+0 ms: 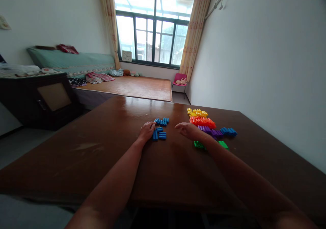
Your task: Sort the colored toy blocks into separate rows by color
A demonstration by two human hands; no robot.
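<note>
My left hand (147,131) rests at the left edge of a loose group of blue toy pieces (162,136). Its fingers are stretched out, their tips against or just beside the nearest pieces; exact contact is hard to see. These pieces look like small ribbed plastic blocks. Right of the group, my right hand (188,130) is over the table with fingers extended leftward, and nothing shows in it. Close to that hand lie purple pieces (216,134) and a row of orange-red pieces (203,121). Green pieces (223,145) are partly hidden by my right forearm.
Yellow pieces (200,113) lie behind the orange-red row, and more blue pieces (228,131) sit at its right. The brown table (102,164) has a glossy top. Beyond it are a bed (142,88), a pink chair (180,77) and a dark cabinet (28,100).
</note>
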